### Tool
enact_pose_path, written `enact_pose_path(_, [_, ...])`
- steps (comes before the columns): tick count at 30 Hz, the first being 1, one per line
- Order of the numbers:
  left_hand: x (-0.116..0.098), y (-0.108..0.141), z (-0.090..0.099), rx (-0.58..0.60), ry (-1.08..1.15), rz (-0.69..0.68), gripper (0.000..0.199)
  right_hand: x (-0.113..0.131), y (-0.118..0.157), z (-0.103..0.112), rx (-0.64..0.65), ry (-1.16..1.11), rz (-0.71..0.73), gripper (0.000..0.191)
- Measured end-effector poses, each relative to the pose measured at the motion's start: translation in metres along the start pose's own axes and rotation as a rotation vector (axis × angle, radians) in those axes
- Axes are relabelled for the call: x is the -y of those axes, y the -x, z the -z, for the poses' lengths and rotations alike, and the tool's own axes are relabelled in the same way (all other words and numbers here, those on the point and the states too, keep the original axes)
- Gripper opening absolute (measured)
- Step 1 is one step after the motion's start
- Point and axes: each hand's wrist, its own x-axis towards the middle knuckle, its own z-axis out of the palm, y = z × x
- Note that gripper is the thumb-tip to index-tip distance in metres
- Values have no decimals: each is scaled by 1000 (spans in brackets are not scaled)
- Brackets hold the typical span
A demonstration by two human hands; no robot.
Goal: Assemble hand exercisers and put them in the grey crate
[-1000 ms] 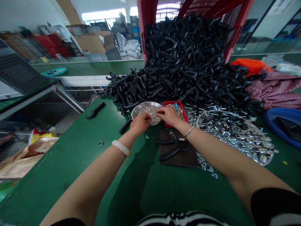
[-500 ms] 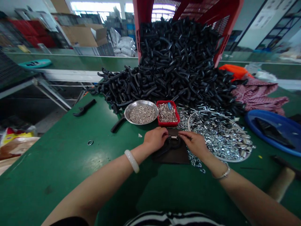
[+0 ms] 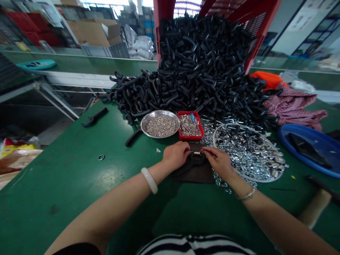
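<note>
A black curved handle (image 3: 189, 167) lies on a dark flat plate (image 3: 205, 176) in front of me. A small silver coil spring (image 3: 196, 153) sits across the top of this handle, between my hands. My left hand (image 3: 175, 156) is closed, its fingertips pinching the handle beside the spring's left end. At the other end of the spring, my right hand (image 3: 219, 161) is closed too, thumb and forefinger pressed together; whatever is between them is too small to make out. Just beyond the hands stand a metal bowl (image 3: 159, 136) of tiny silver parts and a red tray (image 3: 190, 138) of pins.
Black handles (image 3: 186, 81) are heaped at the back, spilling from a red crate (image 3: 157, 39). A round tray (image 3: 216, 148) overflows with metal parts at right. Beyond lie a blue basin (image 3: 285, 132) and a hammer (image 3: 316, 207). A metal ring (image 3: 101, 157) lies left.
The view has shifted slightly. Both hands stay around the spring and handle, with the right fingertips still close to the spring's right end.
</note>
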Motion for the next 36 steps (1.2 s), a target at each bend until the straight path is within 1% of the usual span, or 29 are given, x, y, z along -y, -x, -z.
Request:
enact_pose_path(7, [0,-1,-1,-10,-35,-9,15,-3,0,1,6,90,139,19])
enact_pose_path(15, [0,1,0,-6,-30,4,15,-6,1,4,26,110,190,20])
enact_pose_path(20, [1,1,-1,-25,-27,-16,14,-3,0,4,4,122,214,19])
enact_pose_path(26, [0,0,1,-17,-22,1,15,-1,-4,4,-4,230,296,18])
enact_pose_path(28, [-1,1,1,-2,-21,10,15,1,-4,4,31,310,365,21])
enact_pose_path(31, [-1,2,0,-20,-27,0,15,6,-4,5,140,461,465,27])
enact_pose_path(33, [-1,3,-2,-41,-29,-7,15,9,-3,5,211,546,470,31])
enact_pose_path(36, [1,3,-3,-68,-1,-8,15,11,-3,7,278,611,429,36])
